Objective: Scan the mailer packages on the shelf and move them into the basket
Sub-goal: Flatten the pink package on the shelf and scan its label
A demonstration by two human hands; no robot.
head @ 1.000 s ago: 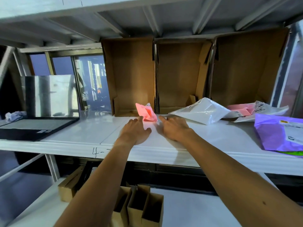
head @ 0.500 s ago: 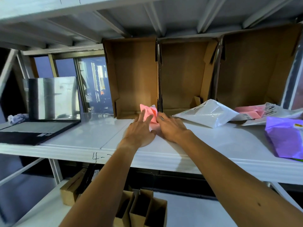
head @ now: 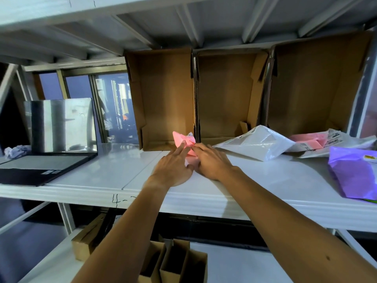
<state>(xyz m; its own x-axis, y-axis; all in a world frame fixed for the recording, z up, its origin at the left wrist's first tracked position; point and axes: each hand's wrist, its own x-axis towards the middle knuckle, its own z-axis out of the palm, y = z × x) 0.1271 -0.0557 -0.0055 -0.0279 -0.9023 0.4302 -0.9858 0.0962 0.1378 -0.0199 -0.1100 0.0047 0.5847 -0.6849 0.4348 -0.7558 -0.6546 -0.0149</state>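
A small crumpled pink mailer (head: 184, 142) lies on the white shelf (head: 255, 180), in front of the cardboard boxes. My left hand (head: 173, 167) rests flat against its left side, fingers stretched onto it. My right hand (head: 211, 162) presses on its right side, fingertips touching it. Most of the pink mailer is hidden under both hands. Farther right lie a white mailer (head: 257, 142), a second pink mailer with a label (head: 310, 140) and a purple mailer (head: 355, 172). No basket or scanner is in view.
Three open cardboard boxes (head: 226, 94) stand on their sides at the back of the shelf. An open laptop (head: 51, 144) sits at the left. Smaller cardboard boxes (head: 179, 262) stand on the lower shelf below my arms.
Both hands have reached forward and closed in on the small pink mailer from either side; they now touch and partly cover it.
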